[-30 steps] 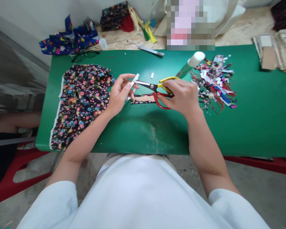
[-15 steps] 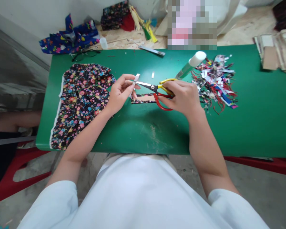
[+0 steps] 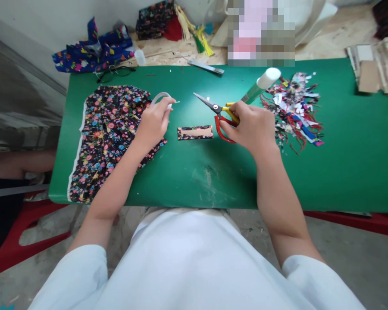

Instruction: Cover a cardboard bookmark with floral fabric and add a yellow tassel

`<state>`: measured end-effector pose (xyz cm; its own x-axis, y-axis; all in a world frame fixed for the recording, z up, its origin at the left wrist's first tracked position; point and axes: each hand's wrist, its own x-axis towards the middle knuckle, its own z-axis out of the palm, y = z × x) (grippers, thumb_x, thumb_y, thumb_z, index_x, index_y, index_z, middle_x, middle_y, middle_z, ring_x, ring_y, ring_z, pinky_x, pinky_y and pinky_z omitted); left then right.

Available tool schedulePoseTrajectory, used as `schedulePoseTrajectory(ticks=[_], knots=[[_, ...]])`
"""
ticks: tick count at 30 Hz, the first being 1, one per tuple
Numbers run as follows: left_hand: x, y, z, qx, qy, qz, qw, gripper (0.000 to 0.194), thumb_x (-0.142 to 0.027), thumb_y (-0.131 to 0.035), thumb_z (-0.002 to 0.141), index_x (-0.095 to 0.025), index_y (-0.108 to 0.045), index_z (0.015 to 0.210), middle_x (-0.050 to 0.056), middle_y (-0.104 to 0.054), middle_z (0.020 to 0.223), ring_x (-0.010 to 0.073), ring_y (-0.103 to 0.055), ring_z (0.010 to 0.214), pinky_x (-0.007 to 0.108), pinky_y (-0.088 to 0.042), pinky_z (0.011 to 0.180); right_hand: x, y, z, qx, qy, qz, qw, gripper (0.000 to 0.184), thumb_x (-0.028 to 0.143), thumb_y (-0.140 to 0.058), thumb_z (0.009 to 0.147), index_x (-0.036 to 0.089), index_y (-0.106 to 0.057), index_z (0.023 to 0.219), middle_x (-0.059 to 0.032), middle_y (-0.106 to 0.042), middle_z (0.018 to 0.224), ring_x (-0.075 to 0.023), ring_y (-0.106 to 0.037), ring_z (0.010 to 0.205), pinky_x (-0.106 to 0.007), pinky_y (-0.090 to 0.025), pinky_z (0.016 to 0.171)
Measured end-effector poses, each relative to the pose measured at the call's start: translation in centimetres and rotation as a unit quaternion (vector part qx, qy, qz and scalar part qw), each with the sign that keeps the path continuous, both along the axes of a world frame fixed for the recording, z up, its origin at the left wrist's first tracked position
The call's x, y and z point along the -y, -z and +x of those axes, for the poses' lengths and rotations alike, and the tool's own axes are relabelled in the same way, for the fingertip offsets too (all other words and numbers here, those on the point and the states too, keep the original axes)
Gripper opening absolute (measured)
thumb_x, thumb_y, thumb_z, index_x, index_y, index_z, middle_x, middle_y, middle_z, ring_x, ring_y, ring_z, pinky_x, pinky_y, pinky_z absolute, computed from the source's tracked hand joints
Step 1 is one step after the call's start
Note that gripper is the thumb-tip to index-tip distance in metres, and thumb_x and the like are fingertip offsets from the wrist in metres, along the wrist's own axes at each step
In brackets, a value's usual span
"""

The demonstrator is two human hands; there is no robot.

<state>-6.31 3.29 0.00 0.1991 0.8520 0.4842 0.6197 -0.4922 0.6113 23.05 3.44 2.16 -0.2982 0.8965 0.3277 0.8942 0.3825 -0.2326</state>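
Observation:
My left hand [image 3: 153,120] is closed around a white tape roll [image 3: 161,94], raised over the edge of the black floral fabric [image 3: 106,129]. A small white end sticks out at its fingertips. My right hand [image 3: 250,127] grips scissors [image 3: 216,106] with one yellow and one red handle; their blades are together and point up and left. Between the hands, a small floral-covered strip [image 3: 195,132] lies on the green mat [image 3: 181,172], tan card showing in its middle. Behind the scissor blades shows a tiny white piece [image 3: 208,98].
A glue stick [image 3: 261,85] leans by a heap of fabric scraps [image 3: 297,112] on the right. Farther back lie a box cutter [image 3: 206,67], eyeglasses [image 3: 114,73] and blue patterned fabric [image 3: 97,49]. Card pieces [image 3: 368,75] sit far right; someone's leg [image 3: 22,161] is at left.
My left hand has drawn back left with the tape roll, away from the scissors. The scissors have moved slightly right, their tips turning upward, and the blades have closed. The floral-covered strip stays put.

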Motion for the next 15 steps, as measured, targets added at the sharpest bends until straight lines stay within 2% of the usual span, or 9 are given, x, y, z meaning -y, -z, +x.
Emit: schedulePoseTrajectory(ticks=[3,5,9,13,15], knots=[[-0.7,0.7,-1.0,-0.053,-0.017,0.014,0.998,0.025,-0.037,-0.055,0.099,-0.023,-0.067,0.115,0.008,-0.072,0.108,0.0219,-0.069,0.103,0.038,-0.054,0.098,-0.3,0.1,0.4,-0.009,-0.001,-0.013,1.000,0.027,0.047,-0.065,0.084,0.022,-0.057,0.085,-0.0102,-0.067,0.074,-0.0230,-0.057,0.064,-0.035,-0.032,0.057],[-0.8,0.8,-1.0,-0.058,-0.027,0.012,0.998,0.019,-0.032,-0.061,0.095,-0.021,-0.069,0.108,0.009,-0.069,0.112,0.0227,-0.067,0.106,0.039,-0.053,0.100,-0.4,0.0,0.6,0.005,0.013,-0.028,1.000,0.026,0.046,-0.066,0.084,0.022,-0.055,0.083,-0.0112,-0.066,0.072,-0.0226,-0.056,0.063,-0.035,-0.031,0.057],[-0.2,-0.2,0.0,-0.038,-0.019,0.021,0.999,0.009,-0.029,-0.065,0.093,-0.022,-0.070,0.093,0.004,-0.071,0.095,0.0171,-0.067,0.084,0.036,-0.055,0.087,-0.7,0.5,1.0,0.053,0.032,-0.036,0.997,0.031,0.048,-0.072,0.081,0.020,-0.057,0.081,-0.0118,-0.064,0.068,-0.0210,-0.053,0.061,-0.033,-0.025,0.055],[0.7,-1.1,1.5,-0.001,-0.005,0.031,0.999,0.016,-0.032,-0.061,0.096,-0.023,-0.074,0.090,0.000,-0.074,0.082,0.0125,-0.065,0.070,0.029,-0.053,0.070,-1.1,1.9,1.9,-0.011,-0.018,-0.012,1.000,0.045,0.060,-0.069,0.083,0.021,-0.050,0.071,-0.0072,-0.052,0.058,-0.0170,-0.048,0.060,-0.032,-0.026,0.056],[1.2,-1.3,2.2,0.018,-0.001,0.022,1.000,0.016,-0.031,-0.062,0.095,-0.024,-0.076,0.090,-0.001,-0.076,0.082,0.0111,-0.065,0.068,0.026,-0.052,0.066,-1.2,2.1,2.0,-0.017,-0.021,-0.020,0.999,0.047,0.059,-0.070,0.083,0.022,-0.045,0.068,-0.0077,-0.052,0.060,-0.0168,-0.046,0.061,-0.033,-0.025,0.056]])
